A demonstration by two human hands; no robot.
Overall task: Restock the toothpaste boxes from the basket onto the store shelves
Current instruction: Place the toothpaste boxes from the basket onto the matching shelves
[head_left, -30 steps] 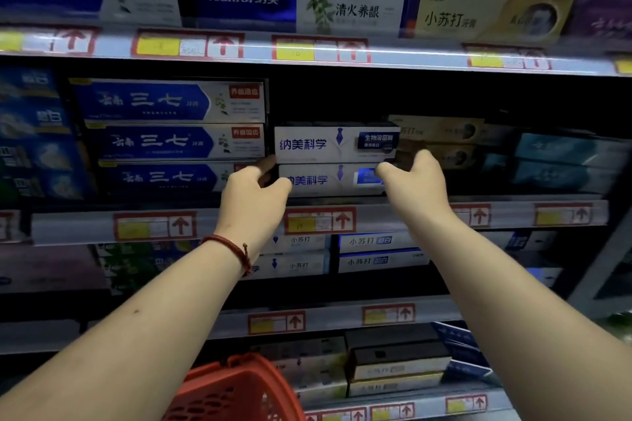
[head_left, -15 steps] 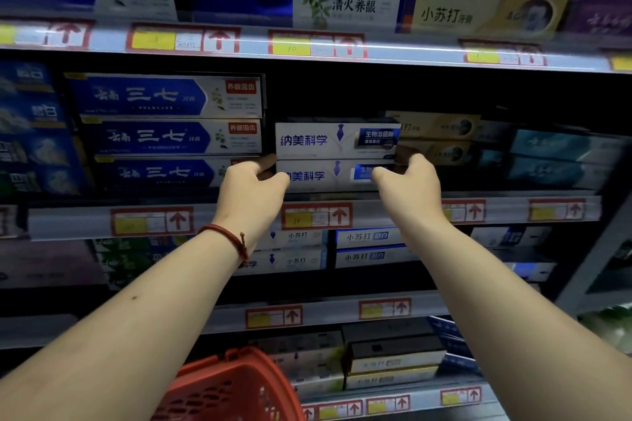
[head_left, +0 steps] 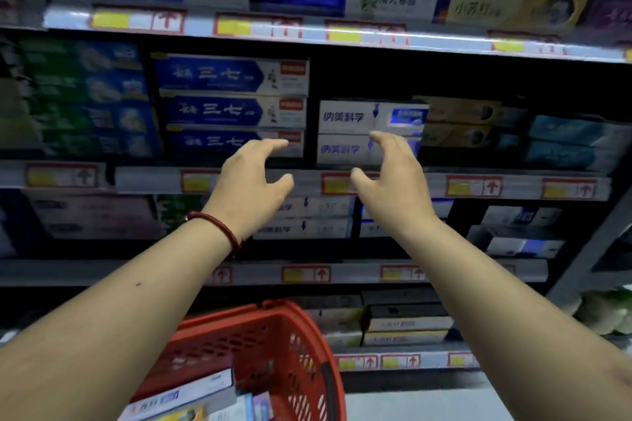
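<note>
Restocking step: white boxes (head_left: 352,118) sit stacked on the shelf (head_left: 150,179).
Hands: your left hand (head_left: 251,181) and right hand (head_left: 393,181) hover empty, fingers loosely curled.
Next: reach into the basket (head_left: 239,314) and grip another box (head_left: 181,395).

Basket (head_left: 273,349) – red perforated plastic; toothpaste boxes (head_left: 371,131) – glossy card; shelf edge (head_left: 307,181) – smooth.

head-worn view, facing shelves (head_left: 342,181) close, angled down

Yellow price tags (head_left: 232,27) with red arrows, row above row in front of me. Red bracelet (head_left: 219,227) on my left wrist. Pale floor (head_left: 410,403) down there, something blurred and greenish (head_left: 602,311) off right.
</note>
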